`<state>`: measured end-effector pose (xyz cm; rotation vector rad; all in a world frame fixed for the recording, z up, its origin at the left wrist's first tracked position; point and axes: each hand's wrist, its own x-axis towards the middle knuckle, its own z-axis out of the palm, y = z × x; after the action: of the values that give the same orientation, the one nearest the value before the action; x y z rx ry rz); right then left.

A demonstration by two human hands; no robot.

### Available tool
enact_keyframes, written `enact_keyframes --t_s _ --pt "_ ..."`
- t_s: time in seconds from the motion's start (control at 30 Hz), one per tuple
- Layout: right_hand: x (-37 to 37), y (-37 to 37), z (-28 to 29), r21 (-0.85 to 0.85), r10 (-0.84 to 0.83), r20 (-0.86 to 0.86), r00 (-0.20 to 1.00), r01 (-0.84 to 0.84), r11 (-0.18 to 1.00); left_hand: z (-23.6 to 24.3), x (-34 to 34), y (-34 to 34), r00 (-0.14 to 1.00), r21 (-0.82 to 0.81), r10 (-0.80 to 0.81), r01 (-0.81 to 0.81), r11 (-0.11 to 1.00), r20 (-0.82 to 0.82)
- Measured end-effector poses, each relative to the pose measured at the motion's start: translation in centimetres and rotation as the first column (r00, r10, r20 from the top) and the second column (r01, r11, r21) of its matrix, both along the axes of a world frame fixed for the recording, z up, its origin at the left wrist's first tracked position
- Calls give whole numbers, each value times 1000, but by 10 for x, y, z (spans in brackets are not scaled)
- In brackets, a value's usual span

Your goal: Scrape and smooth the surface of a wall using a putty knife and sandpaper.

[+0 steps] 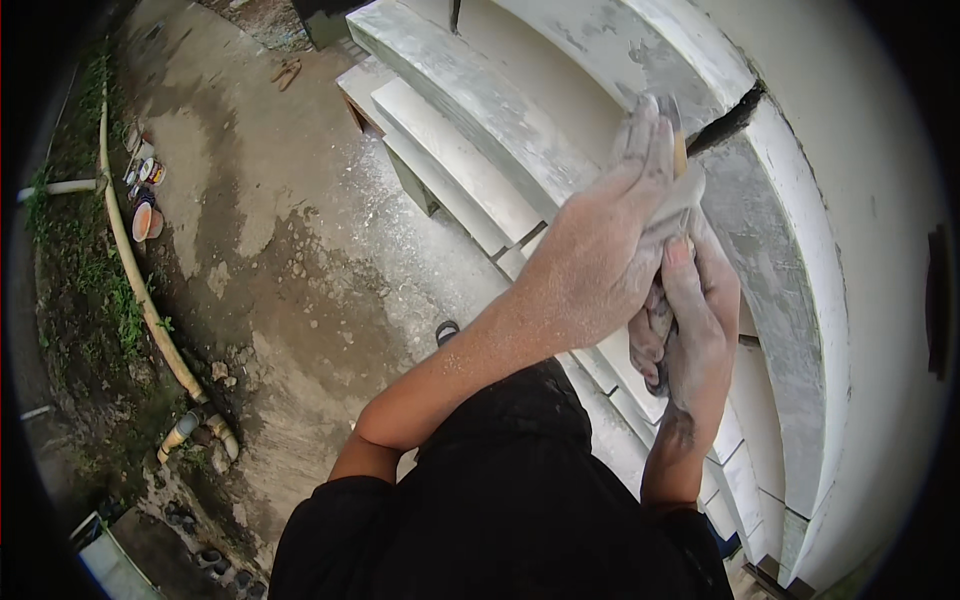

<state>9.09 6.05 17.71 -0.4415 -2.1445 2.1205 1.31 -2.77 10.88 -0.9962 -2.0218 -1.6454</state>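
Both hands are coated in pale dust or plaster and meet in front of the white-grey moulded ledges. My right hand (703,310) is closed, its thumb pressed on a plaster-smeared flat tool (684,195). A yellowish strip and a dark edge show toward the tool's far end; its exact kind is hidden by the hands. My left hand (600,250) lies flat against the tool's left side, fingers stretched out and close together. Just beyond the fingertips is the patchy plastered moulding (700,85), split by a dark gap (730,118).
White stepped ledges (450,150) curve down along the right beside a pale wall (880,190). Stained concrete ground (290,240) lies to the left, with a long pipe (130,260), weeds, an orange-white bucket (147,221) and sandals (287,73). My shoe (447,330) shows below my arm.
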Motion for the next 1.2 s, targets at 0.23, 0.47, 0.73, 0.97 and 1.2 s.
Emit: enact_keyframes --t_s 0.23,0.47,0.73,0.97,1.2 --pt "-2 -8 -5 39 5 -1 1000 -5 999 7 -6 -15 996 2 -83 83 997 32" --pt "-10 -14 -6 25 -31 0 1000 31 999 10 -10 -16 997 -1 -64 64 998 35" --pt "-28 -13 -10 53 -12 -62 998 15 998 7 -25 -18 1000 -63 -24 25 998 20" --pt "-12 -19 -3 -2 24 -103 994 -24 1000 26 -16 -32 993 -74 -122 122 990 1" --pt "-17 -11 11 48 -40 -82 996 44 998 36 -22 -23 949 -48 -260 272 961 180"
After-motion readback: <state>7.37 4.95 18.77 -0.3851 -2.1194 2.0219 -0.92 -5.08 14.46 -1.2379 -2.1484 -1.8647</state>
